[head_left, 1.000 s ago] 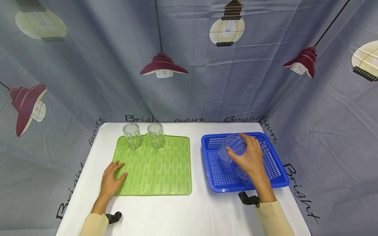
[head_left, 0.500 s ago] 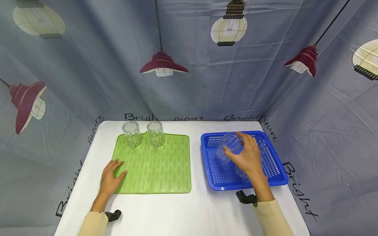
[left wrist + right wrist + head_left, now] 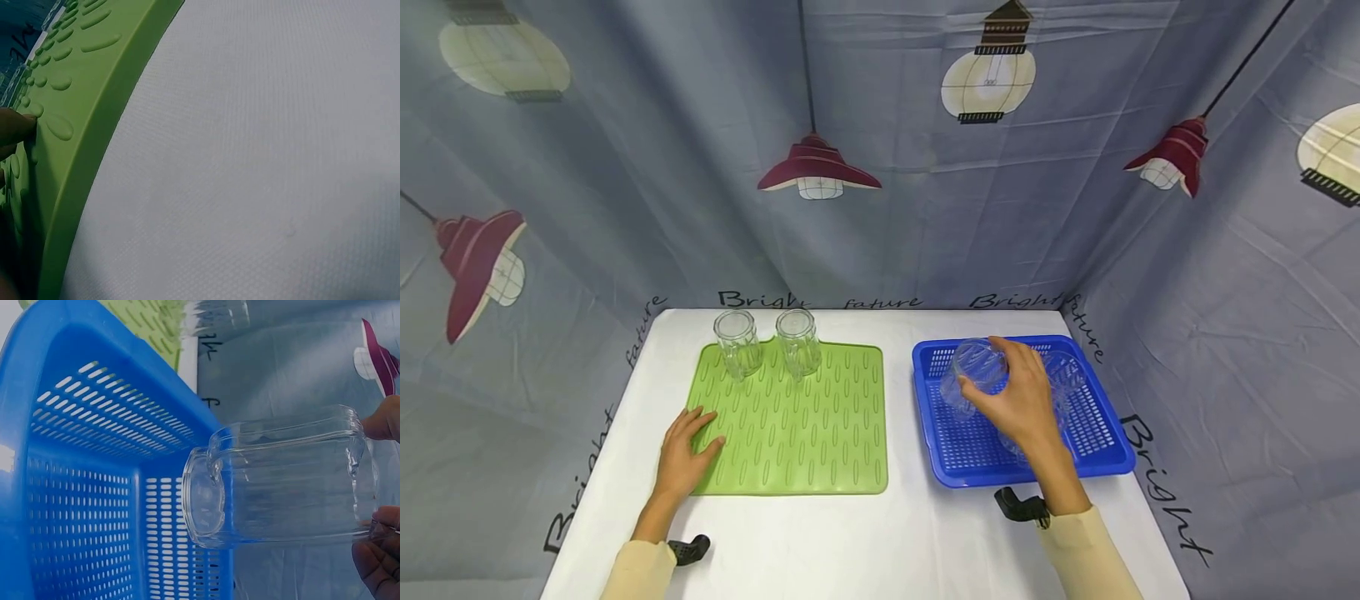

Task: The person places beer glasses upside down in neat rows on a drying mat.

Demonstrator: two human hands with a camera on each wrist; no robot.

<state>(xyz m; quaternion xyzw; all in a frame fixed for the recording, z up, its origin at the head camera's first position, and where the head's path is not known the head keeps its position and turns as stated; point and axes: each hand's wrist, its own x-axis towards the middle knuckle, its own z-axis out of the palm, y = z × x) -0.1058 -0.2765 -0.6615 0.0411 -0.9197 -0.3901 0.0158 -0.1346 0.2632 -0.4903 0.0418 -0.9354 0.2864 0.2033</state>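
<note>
My right hand (image 3: 1021,402) pinches a clear glass tumbler (image 3: 284,487) by one end, thumb and fingers at its edge. In the head view the tumbler overlaps the left part of the blue plastic basket (image 3: 958,481). At least one other clear tumbler (image 3: 1066,379) lies in the basket, partly covered by that hand. My left hand (image 3: 681,462) rests on the left edge of the green ridged mat (image 3: 805,417), fingers spread and holding nothing. Two clear tumblers (image 3: 739,343) stand side by side along the mat's far edge.
A white cloth covers the table (image 3: 850,546), with mat at left and basket at right. Grey-blue curtains (image 3: 887,225) printed with lamps rise behind and on both sides. Each wrist wears a black camera mount (image 3: 1021,506).
The right hand has moved a little to the left within the basket area, carrying the tumbler with it. The left hand and the two tumblers on the mat stay in place.
</note>
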